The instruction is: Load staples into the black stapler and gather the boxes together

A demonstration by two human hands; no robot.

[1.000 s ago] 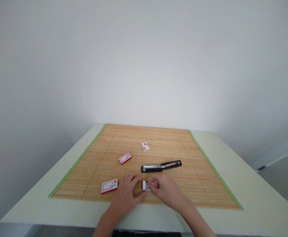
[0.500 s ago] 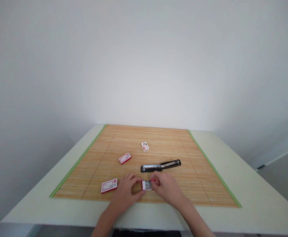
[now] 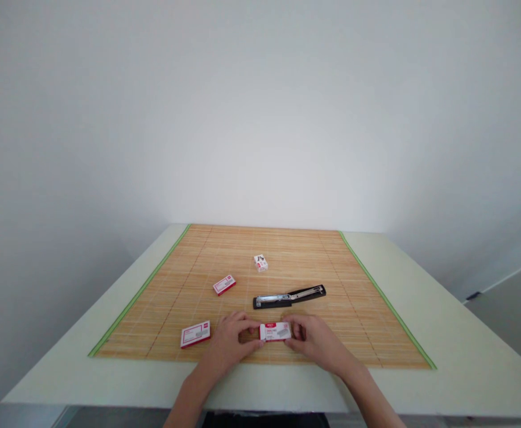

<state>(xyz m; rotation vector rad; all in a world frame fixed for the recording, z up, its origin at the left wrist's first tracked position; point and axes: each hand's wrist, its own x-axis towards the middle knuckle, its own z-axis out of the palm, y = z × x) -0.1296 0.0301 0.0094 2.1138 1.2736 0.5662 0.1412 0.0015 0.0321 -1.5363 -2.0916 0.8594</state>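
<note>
Both hands hold a small red-and-white staple box point(image 3: 275, 331) just above the near edge of the bamboo mat point(image 3: 367, 309). My left hand point(image 3: 231, 345) pinches the box's left end and my right hand point(image 3: 316, 342) pinches its right end. The box's printed face looks up at me. Just beyond the hands lies a black stapler point(image 3: 288, 296), swung open flat with its metal rail showing.
A second staple box point(image 3: 195, 334) lies on the mat left of my left hand. A third box point(image 3: 224, 285) and a small white box point(image 3: 261, 263) sit farther back. The mat covers a pale green table point(image 3: 465, 356) against a white wall.
The small box, a second ago seen end-on and partly slid open between the fingertips, now lies lengthwise and closed between both hands. My right hand shifted to its right end.
</note>
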